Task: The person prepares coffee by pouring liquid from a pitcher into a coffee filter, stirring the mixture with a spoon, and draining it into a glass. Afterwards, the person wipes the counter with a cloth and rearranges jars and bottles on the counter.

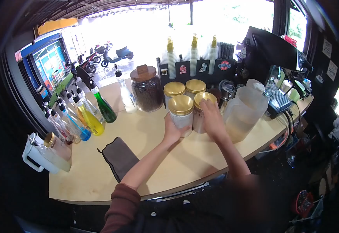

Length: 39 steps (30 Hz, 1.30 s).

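Note:
Four jars with gold lids stand grouped on the wooden counter [88,167]. My left hand [172,130] is wrapped round the lower side of the front-left jar [181,110], which holds something whitish. On the front-right jar [199,120], my right hand [211,116] grips the lid and upper side from above. Behind these two stand the back-left jar [174,89] and the back-right jar [195,86], their lower parts mostly hidden. A large translucent pitcher [245,114] is just right of my right hand.
Syrup bottles [88,118], a white jug [41,153] and a gold-lidded jar [56,145] stand left. A dark cloth [119,158] lies near the front. Behind are a wooden-lidded jar [148,93] and a cup holder [193,69]; a machine [282,99] is right.

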Tool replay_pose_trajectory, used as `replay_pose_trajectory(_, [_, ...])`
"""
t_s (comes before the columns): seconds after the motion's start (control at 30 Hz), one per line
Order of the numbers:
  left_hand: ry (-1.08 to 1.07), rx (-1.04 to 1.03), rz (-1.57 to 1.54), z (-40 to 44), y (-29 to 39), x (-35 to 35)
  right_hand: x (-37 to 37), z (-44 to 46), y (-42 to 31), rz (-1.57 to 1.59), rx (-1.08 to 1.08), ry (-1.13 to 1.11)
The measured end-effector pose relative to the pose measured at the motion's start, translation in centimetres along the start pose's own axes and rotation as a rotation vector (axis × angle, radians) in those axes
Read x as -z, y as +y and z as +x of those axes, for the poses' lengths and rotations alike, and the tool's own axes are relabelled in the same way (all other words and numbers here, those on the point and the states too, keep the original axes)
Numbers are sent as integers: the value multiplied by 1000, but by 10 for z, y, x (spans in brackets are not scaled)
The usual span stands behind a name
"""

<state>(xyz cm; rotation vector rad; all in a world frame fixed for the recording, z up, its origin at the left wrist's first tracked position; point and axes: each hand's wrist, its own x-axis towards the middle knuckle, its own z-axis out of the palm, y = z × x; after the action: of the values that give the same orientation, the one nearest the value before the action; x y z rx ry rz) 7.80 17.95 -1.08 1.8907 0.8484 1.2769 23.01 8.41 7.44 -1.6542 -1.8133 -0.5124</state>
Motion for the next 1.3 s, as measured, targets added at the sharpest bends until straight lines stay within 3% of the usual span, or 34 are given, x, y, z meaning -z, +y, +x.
replay_pose_trajectory(0.2, [55,32,148,4,-1,-8,1,3,-2,-22,-43,-28])
replay_pose_trajectory(0.27, [35,39,32,5,-10,-8,2,3,-8,-38,-54,-70])
replay_pose_trajectory(0.3, [12,40,-86,5,-14,-6,2,2,-14,-96,-59,-20])
replay_pose_trajectory(0.4, [-43,112,-11,-18,22,27,-5,1,-28,-155,29,142])
replay_pose_trajectory(0.5, [-87,89,-31,-59,44,72,-4,3,-61,5,164,196])
replay_pose_trajectory(0.57, [-110,81,-14,-76,63,115,-13,3,-90,257,147,-44])
replay_pose_trajectory(0.63, [-174,-48,137,-95,85,159,-33,8,-128,385,229,-66])
replay_pose_trajectory(0.8, [168,-92,146,-156,79,257,-82,16,-237,724,404,-144])
replay_pose_trajectory(0.9, [346,3,156,-194,60,314,-103,22,-303,889,429,-475])
replay_pose_trajectory(0.97, [677,36,162,-212,43,351,-131,31,-344,931,465,-585])
replay_pose_trajectory(1.07, [845,102,227,-233,26,407,-176,46,-411,1091,423,-714])
replay_pose_trajectory(1.23, [913,175,413,-228,-21,482,-251,82,-517,1243,227,-709])
replay_pose_trajectory(1.3, [902,177,484,-220,-39,502,-272,91,-547,1347,144,-590])
